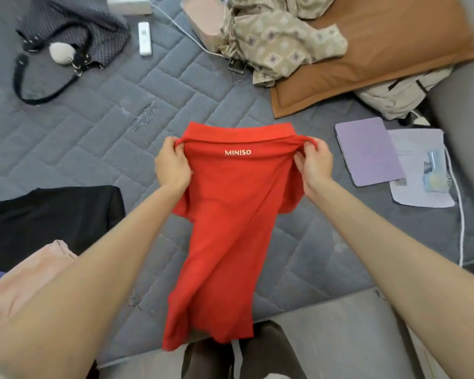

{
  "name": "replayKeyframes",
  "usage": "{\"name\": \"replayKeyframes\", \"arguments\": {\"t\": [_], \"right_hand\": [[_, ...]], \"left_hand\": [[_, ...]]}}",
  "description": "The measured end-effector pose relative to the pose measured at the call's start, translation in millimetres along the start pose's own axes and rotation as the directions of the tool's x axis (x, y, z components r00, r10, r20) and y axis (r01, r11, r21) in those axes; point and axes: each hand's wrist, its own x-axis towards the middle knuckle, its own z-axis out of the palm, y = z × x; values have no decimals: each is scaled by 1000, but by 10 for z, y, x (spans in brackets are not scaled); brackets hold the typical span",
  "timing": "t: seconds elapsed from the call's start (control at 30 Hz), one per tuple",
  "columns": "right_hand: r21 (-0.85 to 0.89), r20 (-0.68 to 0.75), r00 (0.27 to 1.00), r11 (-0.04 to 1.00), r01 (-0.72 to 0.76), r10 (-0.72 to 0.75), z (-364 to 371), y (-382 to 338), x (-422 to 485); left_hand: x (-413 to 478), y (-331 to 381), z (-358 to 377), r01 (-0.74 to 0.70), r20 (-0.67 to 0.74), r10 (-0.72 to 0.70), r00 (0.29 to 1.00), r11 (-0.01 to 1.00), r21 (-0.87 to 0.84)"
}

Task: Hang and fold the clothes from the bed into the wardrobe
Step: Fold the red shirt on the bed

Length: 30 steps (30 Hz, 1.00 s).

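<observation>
Both hands, left hand (173, 162) and right hand (315, 162), pinch red polo shirt (230, 228) shoulders in narrow grip; hem dangles, may snag bed (93, 119) edge.

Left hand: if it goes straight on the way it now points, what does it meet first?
The red shirt it grips; beyond that, probably the patterned cloth, though depth is unclear.

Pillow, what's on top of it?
A crumpled patterned cloth lies over one end of the pillow. What the cloth covers cannot be seen.
</observation>
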Motion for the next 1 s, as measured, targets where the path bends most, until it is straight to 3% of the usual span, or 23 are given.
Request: {"name": "replayKeyframes", "arguments": {"t": [0.1, 0.23, 0.4, 0.53, 0.63, 0.77, 0.9, 1.0], "right_hand": [[-96, -31, 967, 964, 247, -251, 200, -704, 192], [-192, -28, 857, 844, 500, -514, 233, -1416, 236], [-226, -79, 725, 721, 655, -684, -41, -1389, -50], [-386, -87, 683, 657, 648, -725, -453, -894, -236], [-546, -47, 774, 665, 510, -631, -785, -318, -340], [-678, -108, 921, 705, 207, -374, -1122, 579, -568], [-821, -69, 988, 571, 20, -135, -1435, 1446, -837], [-886, -63, 998, 458, -66, 23, -1665, 2003, -1103]], "left_hand": [[255, 632, -37, -247, -71, 242, 968, 965, -82], [278, 1246, -150, -500, -221, 463, 858, 852, -154], [47, 1391, -217, -683, -368, 607, 704, 722, -115], [-254, 954, -150, -708, -294, 666, 686, 704, -56], [-536, 410, -58, -649, -164, 636, 754, 760, -38], [-888, -458, 47, -580, 111, 573, 812, 813, 46], [-1248, -1318, 66, -549, 259, 499, 827, 816, 181], [-1580, -1901, 58, -521, 352, 424, 834, 816, 251]]}}
